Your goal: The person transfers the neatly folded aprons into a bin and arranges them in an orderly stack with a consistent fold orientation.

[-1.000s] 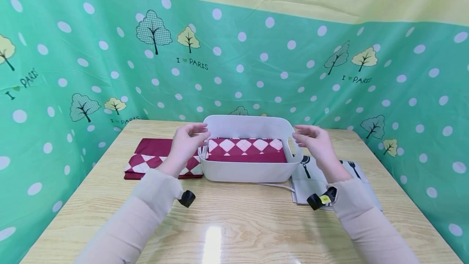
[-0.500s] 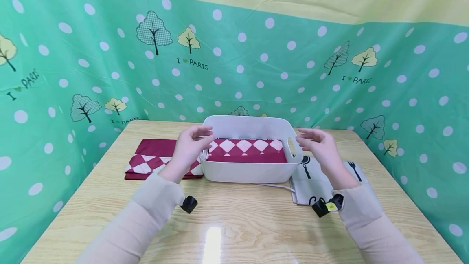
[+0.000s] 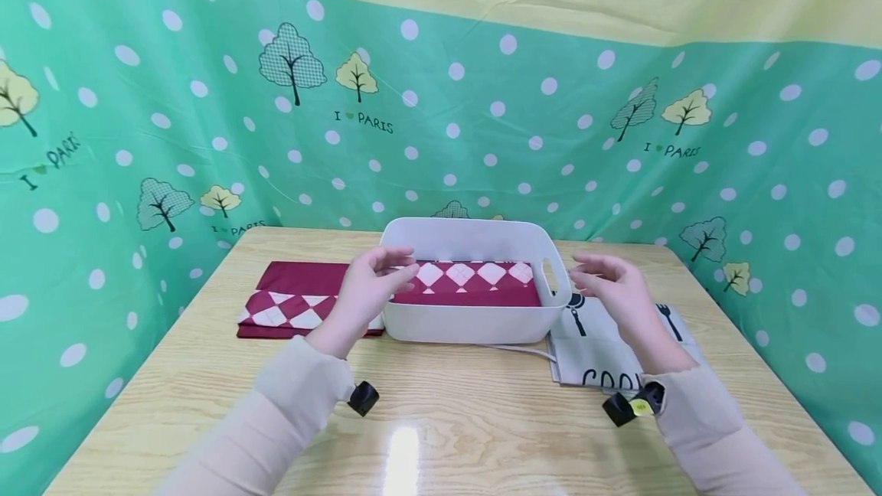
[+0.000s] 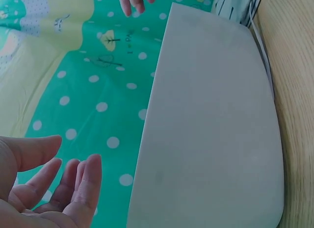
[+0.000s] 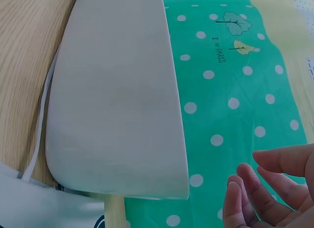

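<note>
A white plastic basket (image 3: 475, 323) with handle cutouts stands in the middle of the table. Inside it lies a folded maroon cloth (image 3: 468, 297) with pink-white diamonds. My left hand (image 3: 377, 288) hovers at the basket's left front, fingers loosely bent and holding nothing. Beyond the right handle, my right hand (image 3: 616, 293) hovers above a grey-white folded cloth (image 3: 589, 350) with dark cutlery prints and lettering. In both wrist views the hands are apart from the basket's wall (image 4: 211, 120), with nothing between thumb and fingers.
Left of the basket lies another folded maroon cloth (image 3: 292, 311) with a diamond band, partly behind my left arm. A thin white strap (image 3: 524, 350) runs from beneath the basket to the grey-white cloth. A green dotted curtain (image 3: 448, 98) hangs behind the wooden table (image 3: 482, 419).
Both hands have drawn back toward me and slightly rightward, the right one moving away from the basket's handle. The basket and cloths stay in place.
</note>
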Motion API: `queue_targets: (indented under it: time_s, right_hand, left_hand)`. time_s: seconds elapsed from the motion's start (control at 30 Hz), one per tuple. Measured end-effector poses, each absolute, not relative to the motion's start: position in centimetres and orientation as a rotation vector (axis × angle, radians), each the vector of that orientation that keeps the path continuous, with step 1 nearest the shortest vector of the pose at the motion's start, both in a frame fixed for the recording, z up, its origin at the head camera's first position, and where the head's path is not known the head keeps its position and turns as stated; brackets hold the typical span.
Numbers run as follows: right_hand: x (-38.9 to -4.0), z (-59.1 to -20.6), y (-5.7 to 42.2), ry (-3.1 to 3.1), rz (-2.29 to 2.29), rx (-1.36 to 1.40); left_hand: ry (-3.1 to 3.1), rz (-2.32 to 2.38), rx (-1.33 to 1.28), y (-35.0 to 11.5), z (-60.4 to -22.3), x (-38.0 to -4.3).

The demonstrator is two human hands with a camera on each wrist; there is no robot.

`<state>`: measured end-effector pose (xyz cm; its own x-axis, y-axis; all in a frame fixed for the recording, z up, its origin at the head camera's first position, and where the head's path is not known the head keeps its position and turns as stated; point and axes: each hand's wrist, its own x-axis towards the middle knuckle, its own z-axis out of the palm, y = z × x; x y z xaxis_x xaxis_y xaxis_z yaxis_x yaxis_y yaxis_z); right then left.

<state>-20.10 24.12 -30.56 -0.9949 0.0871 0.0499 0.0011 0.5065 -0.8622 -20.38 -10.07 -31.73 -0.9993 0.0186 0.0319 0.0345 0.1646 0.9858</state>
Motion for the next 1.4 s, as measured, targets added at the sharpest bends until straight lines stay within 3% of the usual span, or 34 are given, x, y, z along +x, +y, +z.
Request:
queue_targets:
  time_s: [1.4]
  right_hand:
    - [-19.0,-33.9,26.8,-2.664,1.556,-0.208]
  left_hand:
    - [-2.346,-2.195,-0.18,-5.7,-34.9,-17.6]
